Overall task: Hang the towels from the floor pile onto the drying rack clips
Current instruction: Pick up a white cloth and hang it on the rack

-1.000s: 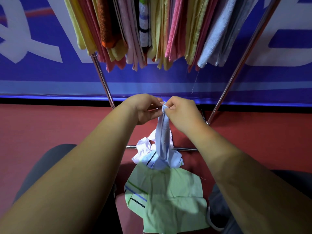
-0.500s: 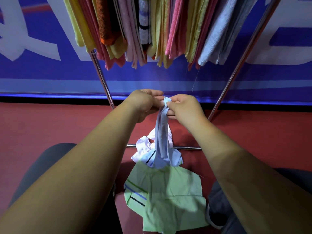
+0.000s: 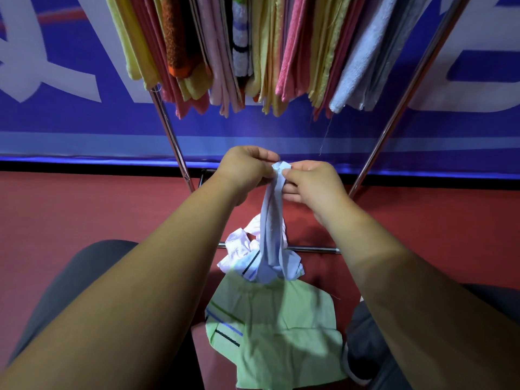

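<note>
Above the floor pile (image 3: 281, 327), left hand (image 3: 247, 170) and right hand (image 3: 312, 184) pinch the bunched top of the pale blue cloth towel (image 3: 271, 235), tail touching the pile. Best slide that grip apart, flattening the edge for the steel drying rack (image 3: 168, 128).

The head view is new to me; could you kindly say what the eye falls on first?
In the middle, the left hand and right hand pinch the top of a pale blue towel that hangs down in a twisted strand. Along the top hangs a row of coloured towels, and below the hands a green towel lies on the red floor.
</note>
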`<state>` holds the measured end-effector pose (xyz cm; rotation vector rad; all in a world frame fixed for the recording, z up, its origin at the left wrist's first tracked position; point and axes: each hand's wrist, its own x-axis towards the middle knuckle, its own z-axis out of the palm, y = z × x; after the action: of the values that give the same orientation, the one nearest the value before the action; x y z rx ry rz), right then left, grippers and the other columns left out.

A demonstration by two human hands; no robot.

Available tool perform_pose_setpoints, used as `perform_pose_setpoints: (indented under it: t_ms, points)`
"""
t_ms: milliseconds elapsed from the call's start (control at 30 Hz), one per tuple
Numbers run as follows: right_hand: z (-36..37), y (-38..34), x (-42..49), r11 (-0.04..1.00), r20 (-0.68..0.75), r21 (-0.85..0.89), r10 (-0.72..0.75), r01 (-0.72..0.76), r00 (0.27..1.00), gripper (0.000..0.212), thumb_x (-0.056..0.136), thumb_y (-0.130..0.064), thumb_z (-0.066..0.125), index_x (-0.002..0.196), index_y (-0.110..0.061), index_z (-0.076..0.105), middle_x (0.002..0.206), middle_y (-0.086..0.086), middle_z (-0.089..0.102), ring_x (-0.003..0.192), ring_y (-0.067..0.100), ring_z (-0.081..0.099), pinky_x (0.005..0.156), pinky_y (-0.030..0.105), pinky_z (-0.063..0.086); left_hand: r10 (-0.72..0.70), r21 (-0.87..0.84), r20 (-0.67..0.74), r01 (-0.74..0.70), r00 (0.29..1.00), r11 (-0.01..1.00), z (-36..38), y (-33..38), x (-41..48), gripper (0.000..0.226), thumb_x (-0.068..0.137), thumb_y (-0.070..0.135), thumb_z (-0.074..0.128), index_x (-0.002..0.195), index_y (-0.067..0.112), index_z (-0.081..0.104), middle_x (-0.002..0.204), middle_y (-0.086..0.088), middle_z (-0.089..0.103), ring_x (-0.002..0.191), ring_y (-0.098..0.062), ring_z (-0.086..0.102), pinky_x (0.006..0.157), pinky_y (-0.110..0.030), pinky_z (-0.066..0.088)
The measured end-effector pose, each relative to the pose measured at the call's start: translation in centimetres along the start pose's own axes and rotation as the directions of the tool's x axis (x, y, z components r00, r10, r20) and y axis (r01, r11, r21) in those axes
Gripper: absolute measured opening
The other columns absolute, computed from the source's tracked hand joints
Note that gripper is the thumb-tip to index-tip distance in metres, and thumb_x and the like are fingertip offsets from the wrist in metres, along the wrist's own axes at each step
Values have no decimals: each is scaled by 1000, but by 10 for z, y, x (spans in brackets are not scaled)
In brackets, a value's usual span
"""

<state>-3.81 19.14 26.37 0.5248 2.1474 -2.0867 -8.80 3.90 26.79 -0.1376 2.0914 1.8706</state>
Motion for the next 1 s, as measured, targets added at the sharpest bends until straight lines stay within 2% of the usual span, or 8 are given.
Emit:
perform_pose_setpoints:
  t_ms: [133,300,367,433,500,600,767,1000]
  points:
    - [-2,2,3,999,-44,-30,-11,10,999,11,101,-5,64,102,-9,73,92,17,80,71,18,79,71,33,67,9,-3,-1,-9,1000,1000,1,2,-4,17,89,-12,73,100,1,77,98,-23,79,98,-34,78,92,-38,64]
    - [-3,7,12,990,-102,-138,-10,-5,995,13,98,-18,70,94,-6,74,95,28,77,94,45,77,84,57,65,164,359,-20,-145,986,922,3,1,-6,9,89,7,82,87,16,80,84,-7,80,85,-20,79,91,-38,64]
    - [-5,11,15,982,-115,-187,-33,11,993,15,90,-28,73,91,-13,76,87,19,80,90,42,78,84,59,64,208,431,-6,-186,978,883,4,3,-5,6,89,12,83,87,17,80,79,-4,78,73,-8,73,83,-29,63]
    - [-7,15,18,977,-118,-212,-61,35,991,13,84,-32,73,88,-20,77,82,6,81,88,32,80,86,57,64,267,509,28,-244,963,826,5,7,-7,4,90,17,83,92,15,81,78,5,69,62,6,61,65,-9,50]
    - [-8,14,19,978,-113,-202,-79,55,990,12,85,-31,74,89,-21,79,80,4,80,86,30,79,85,57,65,312,557,53,-287,948,779,5,9,-6,5,91,21,83,93,17,81,85,15,59,69,8,58,62,-1,39]
    - [-6,11,18,987,-55,-152,-61,52,997,9,97,-22,72,99,-16,79,84,12,80,75,25,74,86,56,65,299,539,40,-273,953,797,4,6,-2,5,91,19,83,89,21,78,82,15,67,72,6,62,68,-6,43]
    - [-4,13,19,987,8,-147,-71,72,997,15,105,-19,62,105,-15,77,100,22,79,83,25,73,89,53,65,251,387,46,-249,967,888,3,2,1,10,91,12,82,86,19,77,80,5,77,69,5,68,71,-11,53]
    - [-6,12,18,970,55,-202,-129,138,990,21,100,-16,59,103,-21,80,78,-5,76,75,12,69,88,44,62,250,370,20,-240,968,898,2,1,4,11,89,18,85,93,12,76,84,0,78,72,-3,69,72,-14,55]
